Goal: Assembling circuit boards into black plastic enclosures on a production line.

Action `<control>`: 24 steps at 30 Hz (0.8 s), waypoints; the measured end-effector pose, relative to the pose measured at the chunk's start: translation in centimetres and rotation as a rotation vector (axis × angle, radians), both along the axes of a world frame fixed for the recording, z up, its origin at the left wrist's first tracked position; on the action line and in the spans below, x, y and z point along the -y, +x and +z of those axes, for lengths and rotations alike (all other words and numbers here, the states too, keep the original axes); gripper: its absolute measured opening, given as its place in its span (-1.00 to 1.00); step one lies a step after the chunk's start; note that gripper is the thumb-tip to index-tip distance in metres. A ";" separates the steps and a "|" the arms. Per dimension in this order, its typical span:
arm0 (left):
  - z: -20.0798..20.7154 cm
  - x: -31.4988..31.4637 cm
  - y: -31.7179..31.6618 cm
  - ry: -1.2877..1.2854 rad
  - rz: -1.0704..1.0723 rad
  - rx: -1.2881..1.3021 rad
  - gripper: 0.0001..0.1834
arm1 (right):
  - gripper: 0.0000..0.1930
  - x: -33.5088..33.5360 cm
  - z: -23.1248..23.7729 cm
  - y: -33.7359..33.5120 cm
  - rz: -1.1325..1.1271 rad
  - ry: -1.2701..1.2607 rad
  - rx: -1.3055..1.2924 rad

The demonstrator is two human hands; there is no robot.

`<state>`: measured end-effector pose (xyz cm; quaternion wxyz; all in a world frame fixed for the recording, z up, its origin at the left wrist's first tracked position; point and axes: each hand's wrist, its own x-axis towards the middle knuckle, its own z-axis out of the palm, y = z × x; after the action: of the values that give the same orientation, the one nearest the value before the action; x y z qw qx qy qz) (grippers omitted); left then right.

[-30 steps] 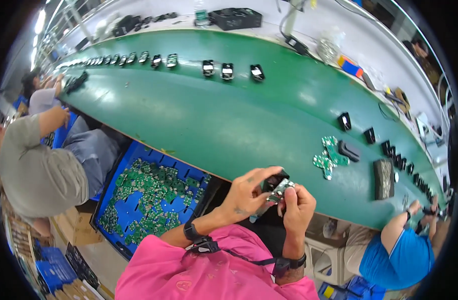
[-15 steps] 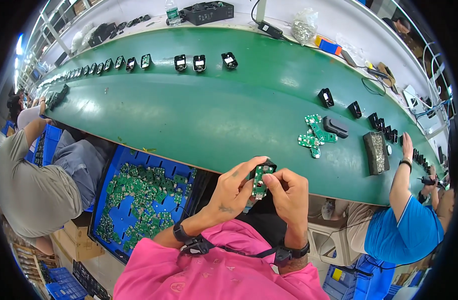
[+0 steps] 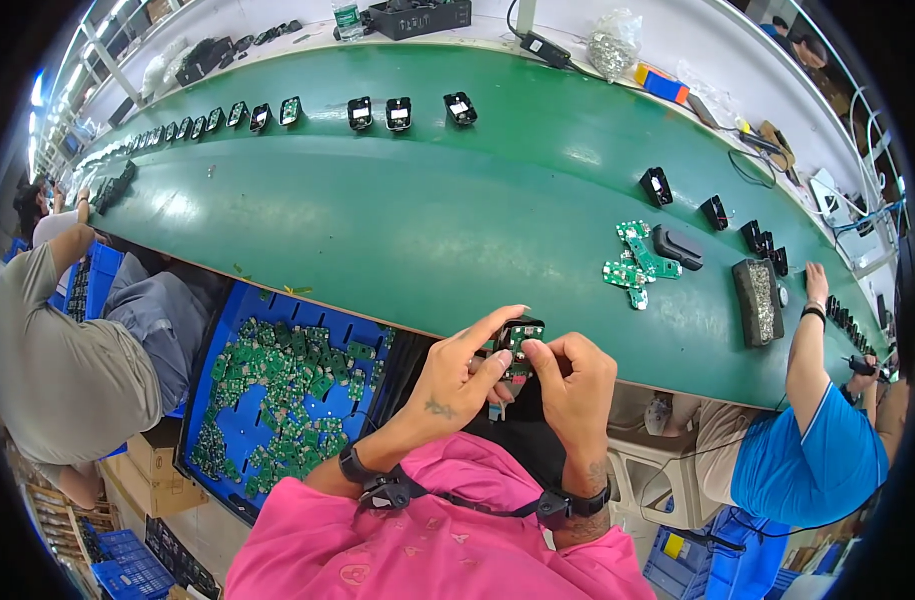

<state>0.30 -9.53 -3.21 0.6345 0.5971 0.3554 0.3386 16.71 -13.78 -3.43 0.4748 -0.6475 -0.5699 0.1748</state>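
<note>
A small black housing [image 3: 530,323] with a green circuit board [image 3: 521,337] in its opening is held between my hands at the table's near edge. My left hand [image 3: 453,378] is closed around its left side, index finger stretched along the far end. From the right, my right hand [image 3: 578,385] pinches it, the thumb pressing on the board. Fingers hide the lower part, so I cannot tell how deep the board sits. Loose circuit boards [image 3: 640,262] lie in a small pile to the right, touching or close beside a dark oblong case [image 3: 678,247].
A blue tray [image 3: 240,392] full of circuit boards stands left of my lap. Black housings [image 3: 399,114] line the green table's [image 3: 378,220] far side. A dark box of small metal parts [image 3: 758,300] stands at right. Co-workers sit on both sides, one in a blue sleeve [image 3: 808,440].
The housing and board have tipped in my hands, so less of the board's face shows. My right thumb has moved up along the board. The view has shifted slightly.
</note>
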 end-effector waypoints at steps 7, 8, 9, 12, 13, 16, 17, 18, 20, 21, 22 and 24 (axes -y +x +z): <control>-0.6 0.3 0.6 0.019 0.069 -0.014 -0.50 | -0.78 -0.3 -0.9 -0.9 -0.034 -0.024 -0.037; -0.8 0.2 0.7 0.035 0.067 -0.028 -0.50 | -0.80 -0.3 -0.8 -1.1 -0.016 -0.066 -0.116; -0.9 0.2 0.8 0.052 0.066 -0.042 -0.51 | -0.77 -0.3 -0.7 -1.3 0.001 -0.109 -0.195; -1.5 0.2 1.2 0.030 0.064 -0.012 -0.54 | -0.62 -0.6 -2.0 -1.7 0.012 0.066 -0.042; -1.4 0.2 1.3 0.030 0.064 -0.013 -0.54 | -0.62 -0.6 -2.1 -1.7 0.012 0.065 -0.042; -1.1 0.0 1.4 0.000 0.079 -0.014 -0.55 | -0.59 -0.6 -2.1 -1.8 -0.009 0.033 -0.057; -1.1 -0.1 1.4 0.018 0.075 -0.039 -0.56 | -0.60 -0.6 -2.3 -1.8 -0.010 0.034 -0.040; -1.1 -0.2 1.4 0.037 0.070 -0.063 -0.57 | -0.60 -0.6 -2.3 -1.8 -0.011 0.036 -0.023; -1.1 -0.3 1.2 0.005 0.063 -0.043 -0.59 | -0.60 -0.7 -2.3 -1.7 0.003 0.039 -0.069; -1.1 -0.4 1.2 -0.027 0.056 -0.023 -0.60 | -0.60 -0.7 -2.2 -1.6 0.017 0.043 -0.115; -1.2 -0.3 1.3 -0.028 0.056 -0.023 -0.60 | -0.60 -0.7 -2.3 -1.5 0.017 0.042 -0.115; -1.5 -0.4 1.7 0.025 0.101 -0.054 -0.62 | -0.62 -0.7 -2.6 -1.2 0.021 0.033 -0.051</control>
<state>2.01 -9.14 -4.68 0.5993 0.5953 0.3978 0.3582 15.51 -13.07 -6.05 0.4977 -0.6291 -0.5672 0.1867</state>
